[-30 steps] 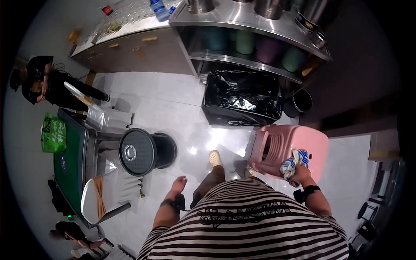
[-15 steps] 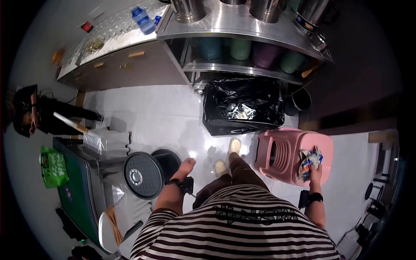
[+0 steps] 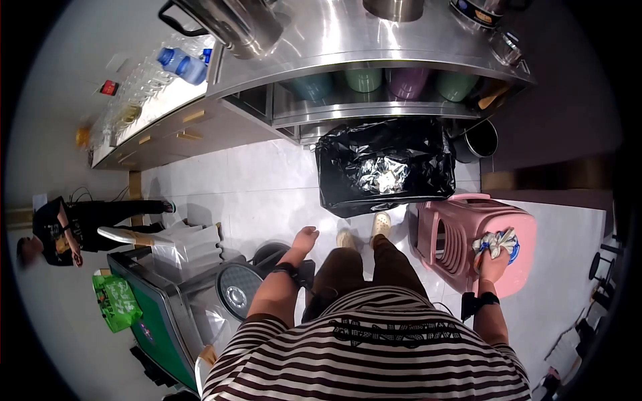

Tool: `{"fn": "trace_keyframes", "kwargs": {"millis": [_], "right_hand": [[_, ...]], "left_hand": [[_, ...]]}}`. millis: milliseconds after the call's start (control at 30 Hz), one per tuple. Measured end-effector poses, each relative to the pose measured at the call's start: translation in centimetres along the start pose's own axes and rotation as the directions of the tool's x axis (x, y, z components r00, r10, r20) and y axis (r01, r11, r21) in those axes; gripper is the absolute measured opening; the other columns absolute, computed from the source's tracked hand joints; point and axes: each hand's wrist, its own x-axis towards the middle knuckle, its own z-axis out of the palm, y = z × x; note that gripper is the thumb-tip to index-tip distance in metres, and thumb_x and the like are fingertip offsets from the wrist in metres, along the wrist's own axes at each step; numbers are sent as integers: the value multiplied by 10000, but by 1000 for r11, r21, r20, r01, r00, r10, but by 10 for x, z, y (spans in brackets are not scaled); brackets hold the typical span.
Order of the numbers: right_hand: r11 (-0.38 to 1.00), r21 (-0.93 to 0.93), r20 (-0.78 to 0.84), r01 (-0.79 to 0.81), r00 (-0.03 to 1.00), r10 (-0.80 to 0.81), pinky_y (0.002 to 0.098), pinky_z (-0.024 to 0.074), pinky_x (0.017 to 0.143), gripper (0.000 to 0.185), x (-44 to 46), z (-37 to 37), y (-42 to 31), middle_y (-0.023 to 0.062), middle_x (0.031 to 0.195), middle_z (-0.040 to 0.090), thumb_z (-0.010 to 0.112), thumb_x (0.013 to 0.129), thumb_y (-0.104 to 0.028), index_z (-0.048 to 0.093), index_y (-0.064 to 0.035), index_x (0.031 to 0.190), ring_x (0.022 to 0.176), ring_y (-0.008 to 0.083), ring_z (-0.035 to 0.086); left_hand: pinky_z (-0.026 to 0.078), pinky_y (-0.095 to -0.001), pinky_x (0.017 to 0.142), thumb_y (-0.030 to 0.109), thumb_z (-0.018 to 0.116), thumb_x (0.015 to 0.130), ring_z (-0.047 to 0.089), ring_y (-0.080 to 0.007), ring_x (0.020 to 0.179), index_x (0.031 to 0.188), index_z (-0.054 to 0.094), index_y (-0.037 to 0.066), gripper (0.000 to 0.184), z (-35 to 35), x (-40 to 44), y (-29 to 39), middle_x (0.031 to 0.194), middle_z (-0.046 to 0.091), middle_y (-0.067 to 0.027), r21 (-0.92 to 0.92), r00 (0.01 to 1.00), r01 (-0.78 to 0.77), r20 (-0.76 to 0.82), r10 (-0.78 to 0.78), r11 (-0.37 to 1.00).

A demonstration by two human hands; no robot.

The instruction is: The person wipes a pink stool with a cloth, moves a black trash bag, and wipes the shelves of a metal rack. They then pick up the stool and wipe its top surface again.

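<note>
A bunched cloth (image 3: 497,242), white with blue and darker patches, lies against the top of a pink plastic stool (image 3: 523,224). My right hand (image 3: 493,266) is closed on this cloth and presses it to the stool's surface; some fingers are hidden by the cloth. My left hand (image 3: 305,239) hangs in the air over the floor with its fingers loosely curled and nothing showing in them. Below and to the left of that hand is a dark round-lidded bin (image 3: 239,289). Both wrists wear black straps.
Ahead stands a large bin lined with a black bag (image 3: 341,190), under a steel counter (image 3: 321,40) with metal jugs. Coloured containers (image 3: 364,80) fill its shelf. A small black bin (image 3: 483,140) stands right. At left are a green-topped table (image 3: 160,344) and a person (image 3: 100,224).
My view has shifted, bringing the counter and lined bin nearer. The right hand has stayed on the stool with the cloth, which is now folded differently. My left hand still hangs free.
</note>
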Motion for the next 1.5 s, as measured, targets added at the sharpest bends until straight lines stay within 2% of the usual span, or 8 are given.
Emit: {"fn": "trace_keyframes", "kwargs": {"millis": [433,600,900,933,967,1200,1367,1500], "right_hand": [[982,-188,-255,13,965,-62,430,395,899,453,-18,30,20,218,1044,534,637,729,-205,525,20,1106,1010,393,500],[984,-173,-304,30,949,-82,441,372,925,459,-20,32,18,220,1062,516,612,731,-205,504,4,1124,1030,396,483],[989,-145,-292,32,954,-74,433,370,915,423,-21,30,3,214,1058,508,591,750,-194,514,7,1115,1016,392,477],[992,-122,-296,26,953,-62,432,369,916,423,-24,31,3,214,1061,507,591,752,-195,514,7,1115,1017,391,477],[995,-98,-305,24,951,-53,431,369,917,423,-24,32,4,214,1064,505,591,753,-196,513,6,1116,1018,390,477],[990,-140,-308,16,949,-59,437,371,908,424,-21,31,1,216,1062,505,587,754,-205,509,10,1110,1017,396,475],[979,-203,-256,13,965,-66,406,357,953,441,-22,32,16,205,1128,491,568,799,-166,474,19,1189,1078,370,471],[981,-194,-253,12,965,-62,405,360,950,433,-22,30,8,202,1122,494,567,799,-169,481,18,1179,1072,370,472]], "left_hand": [[254,-394,1097,269,688,771,334,-397,1296,1358,286,-95,799,43,172,23,1370,358,-300,122,960,-63,-265,94,990],[433,-291,479,289,637,838,602,-160,615,1090,573,-31,412,46,199,21,806,654,-97,-157,971,236,61,-230,959],[511,-359,456,460,508,896,609,-291,482,812,600,-78,552,99,199,6,613,612,-178,368,948,125,229,-220,921],[505,-358,440,492,485,904,608,-273,472,784,602,-66,583,91,224,-59,597,614,-165,405,926,-237,368,80,883],[494,-351,418,545,461,900,607,-255,461,761,603,-51,628,79,188,-23,567,606,-152,382,940,178,208,-272,907],[425,-292,310,455,435,948,619,-228,436,836,525,-45,520,-12,110,-134,560,608,-163,311,897,300,228,-377,902],[508,-393,647,580,626,754,675,-252,786,1176,512,61,678,-84,92,-213,783,690,-83,882,852,-467,469,-234,65],[510,-401,651,480,526,861,667,-260,787,1042,620,110,422,-111,73,-241,850,690,-77,955,875,-287,294,-385,77]]}}
